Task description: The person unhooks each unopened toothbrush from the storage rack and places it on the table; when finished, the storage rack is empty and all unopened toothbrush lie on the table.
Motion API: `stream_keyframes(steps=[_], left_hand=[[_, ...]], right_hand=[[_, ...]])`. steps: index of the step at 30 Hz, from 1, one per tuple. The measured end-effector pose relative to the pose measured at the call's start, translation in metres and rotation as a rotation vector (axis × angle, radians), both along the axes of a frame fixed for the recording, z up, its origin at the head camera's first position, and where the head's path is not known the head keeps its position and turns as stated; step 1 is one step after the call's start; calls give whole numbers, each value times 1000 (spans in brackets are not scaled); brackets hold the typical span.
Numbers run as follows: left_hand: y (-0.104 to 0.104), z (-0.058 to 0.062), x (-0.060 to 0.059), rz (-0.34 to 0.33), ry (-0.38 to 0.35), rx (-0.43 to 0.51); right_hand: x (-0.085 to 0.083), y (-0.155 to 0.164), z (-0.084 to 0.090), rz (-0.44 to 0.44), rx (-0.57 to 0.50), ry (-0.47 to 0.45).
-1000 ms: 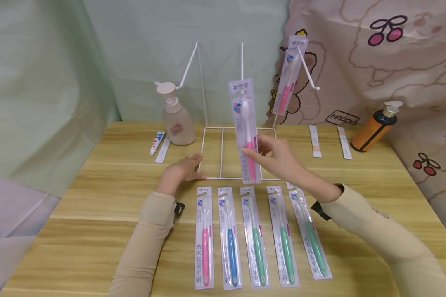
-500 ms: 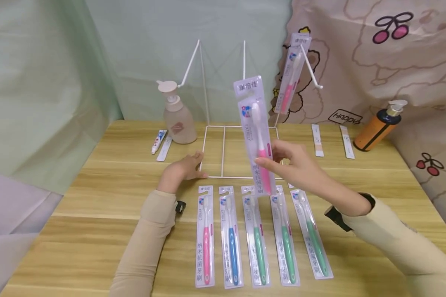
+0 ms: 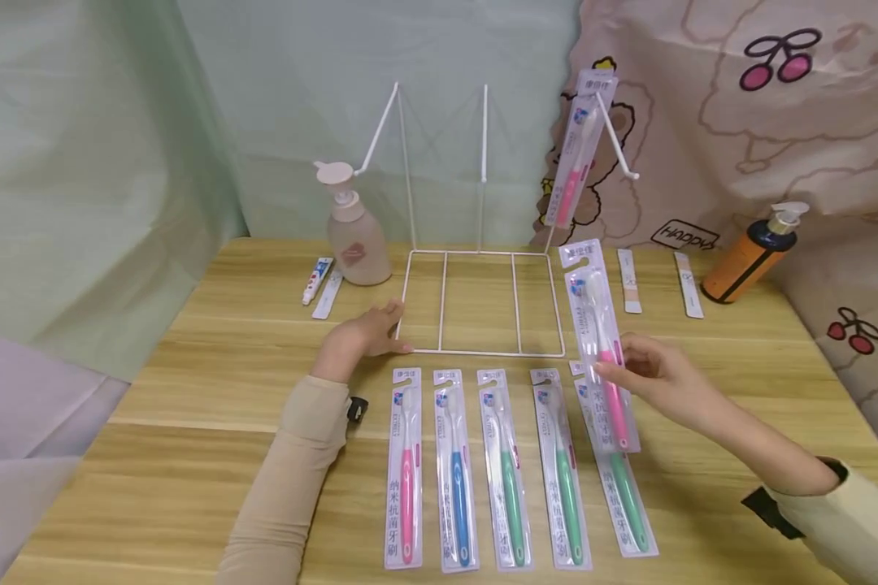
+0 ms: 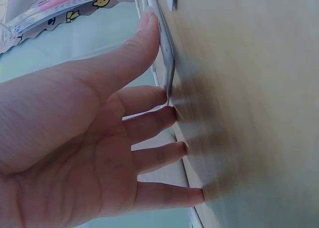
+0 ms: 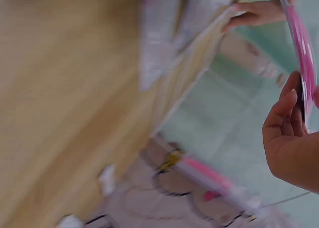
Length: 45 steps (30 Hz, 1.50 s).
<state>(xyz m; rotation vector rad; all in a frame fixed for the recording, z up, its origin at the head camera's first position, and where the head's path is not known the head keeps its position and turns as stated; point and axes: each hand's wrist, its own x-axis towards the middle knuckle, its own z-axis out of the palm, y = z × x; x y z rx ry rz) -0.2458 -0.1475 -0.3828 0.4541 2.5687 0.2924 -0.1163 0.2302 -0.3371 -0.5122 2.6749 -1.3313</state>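
My right hand [image 3: 647, 375] pinches a packaged pink toothbrush [image 3: 601, 345] by its middle and holds it tilted above the right end of a row of several packaged toothbrushes [image 3: 508, 467] lying on the wooden table [image 3: 190, 422]. In the right wrist view the pink package [image 5: 303, 58] stands edge-on against my fingers [image 5: 284, 111]. My left hand [image 3: 369, 333] lies flat with straight fingers on the front left corner of the white wire rack [image 3: 483, 301]; the left wrist view shows its fingertips [image 4: 167, 116] on the rack's wire. Another pink toothbrush pack [image 3: 581, 150] hangs from the rack's right hook.
A beige pump bottle [image 3: 354, 231] stands at the back left beside a small tube [image 3: 315, 280] and a sachet. An orange pump bottle [image 3: 749, 256] and two sachets [image 3: 629, 280] lie at the back right. Curtains hang behind the table.
My right hand has carried the pink toothbrush pack from in front of the rack's middle down and to the right, lowering it over the row's right end. The left hand has stayed put.
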Motion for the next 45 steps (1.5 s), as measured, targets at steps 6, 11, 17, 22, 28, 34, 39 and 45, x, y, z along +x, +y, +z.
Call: stream_keyframes(steps=[6,11,17,22,28,34,39,45], left_hand=[[0,0,-3,2,-4,1],[1,-1,0,25,-24,-2],[1,0,0,20,-11,-7],[1,1,0,24,-13,-18],[2,0,1,28,-21,-19],[2,-1,1,21,-17,-26],[1,-3,0,22,-12,-17],[1,-2,0,25,-14,-14]], right_hand=[[15,33,-20,-125,83,-146],[32,58,-41,-229,103,-318],[47,85,-58,-235,104,-436],[54,97,-68,-156,151,-500],[55,94,-78,-120,134,-514],[57,88,-79,-136,208,-487],[59,87,-75,-106,230,-534],[56,87,-71,-28,239,-588]])
